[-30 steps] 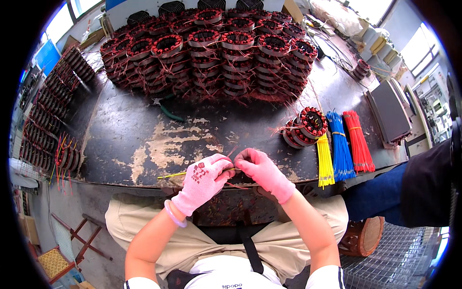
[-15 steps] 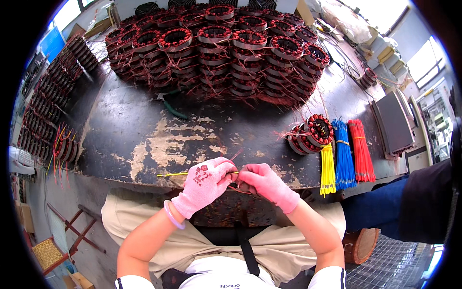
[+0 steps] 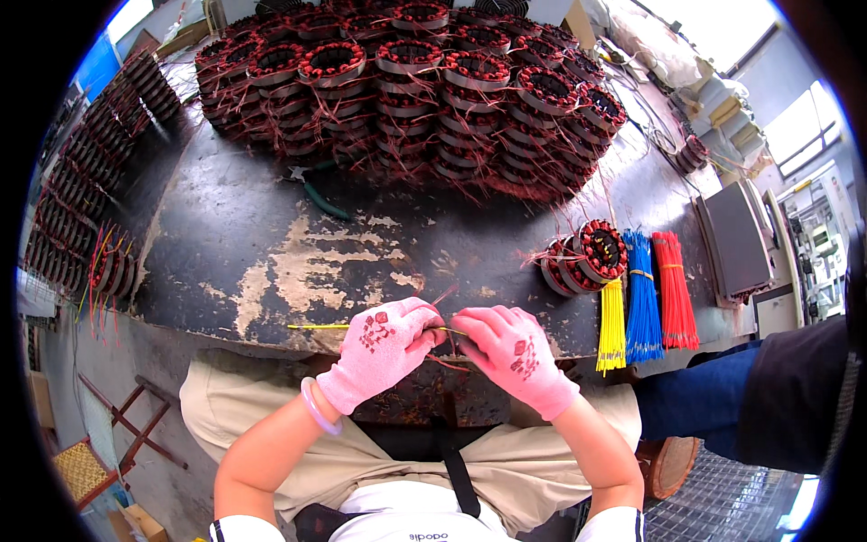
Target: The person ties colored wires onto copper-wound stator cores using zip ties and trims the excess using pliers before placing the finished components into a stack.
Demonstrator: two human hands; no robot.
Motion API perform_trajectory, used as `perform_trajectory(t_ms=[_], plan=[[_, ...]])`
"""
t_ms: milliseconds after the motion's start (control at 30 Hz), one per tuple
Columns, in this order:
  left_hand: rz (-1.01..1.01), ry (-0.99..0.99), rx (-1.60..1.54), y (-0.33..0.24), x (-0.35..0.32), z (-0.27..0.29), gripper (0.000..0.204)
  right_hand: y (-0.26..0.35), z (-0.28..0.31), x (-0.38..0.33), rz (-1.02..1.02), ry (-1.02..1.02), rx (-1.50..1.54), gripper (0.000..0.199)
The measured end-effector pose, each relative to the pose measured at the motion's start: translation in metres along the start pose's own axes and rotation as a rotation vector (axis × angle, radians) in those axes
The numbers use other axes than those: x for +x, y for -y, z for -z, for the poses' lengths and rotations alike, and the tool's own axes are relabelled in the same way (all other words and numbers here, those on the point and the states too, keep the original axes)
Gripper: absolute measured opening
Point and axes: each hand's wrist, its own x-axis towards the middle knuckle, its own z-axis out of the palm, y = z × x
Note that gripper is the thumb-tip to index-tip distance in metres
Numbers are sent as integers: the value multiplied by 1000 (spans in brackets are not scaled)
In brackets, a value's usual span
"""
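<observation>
Both my hands wear pink gloves and meet at the table's near edge. My left hand (image 3: 384, 348) is closed on a thin yellow wire (image 3: 316, 326). One length of it sticks out to the left, and its other end shows between the hands. My right hand (image 3: 515, 357) has thumb and fingers pinched at that end. Fine reddish wires (image 3: 445, 294) rise between the hands, and more (image 3: 449, 364) show below the fingers. What these strands join to is hidden by the gloves.
Tall stacks of red-wound stator rings (image 3: 406, 99) fill the table's back; more stand at left (image 3: 68, 203). Green-handled pliers (image 3: 325, 203) lie before them. At right are a few stators (image 3: 601, 251) and yellow (image 3: 611, 330), blue (image 3: 643, 298) and red (image 3: 675, 289) wire bundles. Someone's dark sleeve (image 3: 799, 393) is at right.
My right hand has turned, so the back of its glove shows, and its fingers have shifted slightly right. More of the yellow wire's end shows between the hands. The left hand keeps its grip.
</observation>
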Motion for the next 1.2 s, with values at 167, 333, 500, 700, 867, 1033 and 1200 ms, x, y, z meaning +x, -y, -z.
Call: perform_trajectory(t_ms=[167,333,500,700,867,1033,1200], plan=[[-33,-11,0,4,0,-2,10,-4,-11,5,91,-59,-74,24],[-36,-17,19,3,-3,-2,10,-1,-25,14,-876,162,1166,15],[14,1,24,-4,-7,2,10,18,-8,2,-347,-81,218,21],[-14,-11,17,-2,-8,1,12,10,-19,-2,-57,-43,-172,38],[-24,3,16,0,-8,2,13,8,-9,9,-946,373,1325,18],[-19,5,8,0,-8,2,14,7,-3,-3,-202,57,252,16],[-25,3,10,2,-8,1,14,11,-4,9,-377,157,395,15]])
